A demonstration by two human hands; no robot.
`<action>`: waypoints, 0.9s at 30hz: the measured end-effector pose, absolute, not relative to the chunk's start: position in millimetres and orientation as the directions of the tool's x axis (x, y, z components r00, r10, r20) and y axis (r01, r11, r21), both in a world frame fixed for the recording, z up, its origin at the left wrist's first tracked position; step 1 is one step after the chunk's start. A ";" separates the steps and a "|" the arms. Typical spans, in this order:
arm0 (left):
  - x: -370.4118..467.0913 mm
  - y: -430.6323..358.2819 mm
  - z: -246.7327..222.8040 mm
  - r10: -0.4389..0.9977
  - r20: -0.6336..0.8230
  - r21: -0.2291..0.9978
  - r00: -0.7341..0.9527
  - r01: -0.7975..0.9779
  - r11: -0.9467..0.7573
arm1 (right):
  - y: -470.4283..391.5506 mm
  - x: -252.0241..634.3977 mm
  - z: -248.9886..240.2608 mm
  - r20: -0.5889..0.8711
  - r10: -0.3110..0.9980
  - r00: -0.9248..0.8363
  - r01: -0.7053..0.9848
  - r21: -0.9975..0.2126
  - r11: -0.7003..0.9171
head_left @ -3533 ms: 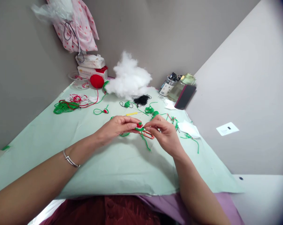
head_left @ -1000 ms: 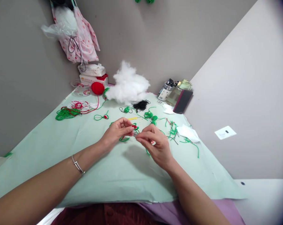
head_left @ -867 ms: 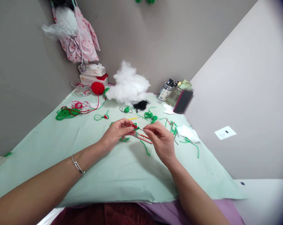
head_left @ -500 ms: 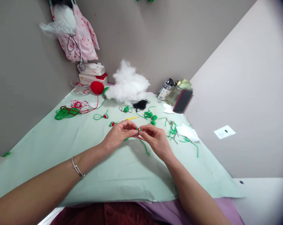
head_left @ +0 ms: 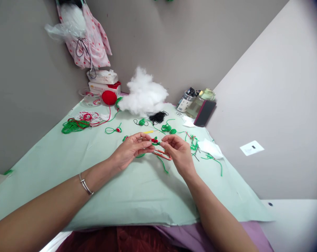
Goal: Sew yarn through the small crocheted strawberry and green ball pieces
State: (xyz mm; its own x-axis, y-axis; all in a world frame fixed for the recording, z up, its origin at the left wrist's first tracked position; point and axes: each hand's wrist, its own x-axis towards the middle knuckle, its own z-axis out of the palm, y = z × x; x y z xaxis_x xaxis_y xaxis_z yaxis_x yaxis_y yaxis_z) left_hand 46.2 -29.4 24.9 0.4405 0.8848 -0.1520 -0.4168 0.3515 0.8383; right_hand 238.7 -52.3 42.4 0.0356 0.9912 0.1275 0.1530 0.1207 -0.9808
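Observation:
A small red, white and green crocheted piece [head_left: 155,141] is between my two hands above the table. The fingertips of my left hand [head_left: 132,149] pinch its left edge. At its right edge are the closed thumb and forefinger of my right hand [head_left: 178,154]. Just below the piece, an orange looped tool [head_left: 164,154], perhaps thread snips, juts out from under my left fingers; whether it is held or lying there I cannot tell. Behind my left hand, a yellow-handled crochet hook [head_left: 148,132] lies partly hidden. Another red and green piece [head_left: 118,130] rests further left.
White stuffing [head_left: 145,94] is heaped at the back beside black yarn [head_left: 158,117]. Green balls [head_left: 173,131] and yarn scraps [head_left: 193,141] lie to the right. A phone [head_left: 205,113] leans on a bottle [head_left: 207,93]. Loose yarn [head_left: 75,126] and a red ball [head_left: 109,97] are left.
My hands have moved slightly apart, and the crocheted piece now shows more between them. More of the orange tool has come into view below it.

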 end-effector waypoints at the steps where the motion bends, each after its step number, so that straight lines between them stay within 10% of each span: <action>1: 46.4 -29.8 25.6 0.887 -0.159 0.843 0.433 -0.408 0.350 | -52.8 239.4 43.3 0.194 0.980 0.048 0.195 -0.964 0.181; 6: 47.2 -30.8 27.2 0.901 -0.155 0.866 0.404 -0.384 0.321 | -58.5 241.3 47.2 0.537 0.844 -0.005 0.522 -0.718 0.460; 13: 46.7 -30.9 26.9 0.921 -0.138 0.896 0.365 -0.350 0.273 | -60.7 242.4 39.1 0.627 0.752 -0.204 0.728 -0.416 0.545; 27: 47.8 -30.1 22.8 0.943 -0.099 0.925 0.318 -0.319 0.205 | -61.5 243.2 40.2 0.575 0.775 -0.262 0.732 -0.405 0.548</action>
